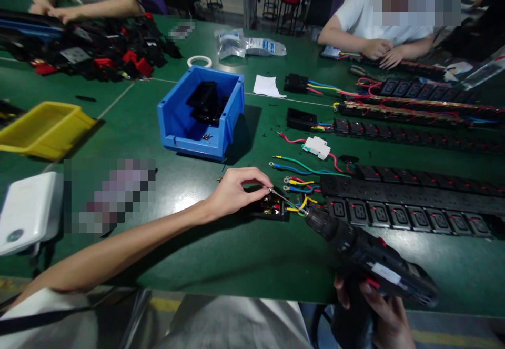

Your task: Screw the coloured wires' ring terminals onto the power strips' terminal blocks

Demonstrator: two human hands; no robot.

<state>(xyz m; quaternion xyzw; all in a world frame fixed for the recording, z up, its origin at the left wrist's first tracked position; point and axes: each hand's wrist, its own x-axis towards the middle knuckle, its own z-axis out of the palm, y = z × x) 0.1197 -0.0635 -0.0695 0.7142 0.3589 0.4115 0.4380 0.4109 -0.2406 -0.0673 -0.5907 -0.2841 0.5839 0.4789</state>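
Note:
My right hand (389,312) grips a black cordless drill (366,254) by its handle. Its long thin bit (288,200) points left toward my left hand (236,193). There, thumb and forefinger pinch a small shiny screw (270,190) at the bit's tip. Just below those fingers lies an open black terminal box (270,215) with brass terminals, partly covered by the hand. Yellow, blue and red wires run from it to a black socket strip (379,215). More loose wires with ring lugs (287,180) lie just above the box.
A blue bin (193,143) holds black parts and a few small screws. To the left are a yellow tray (43,143) and a white device (29,212). More strips (394,133) fill the right side. Across the table, two people work near a heap of black and red parts (98,54).

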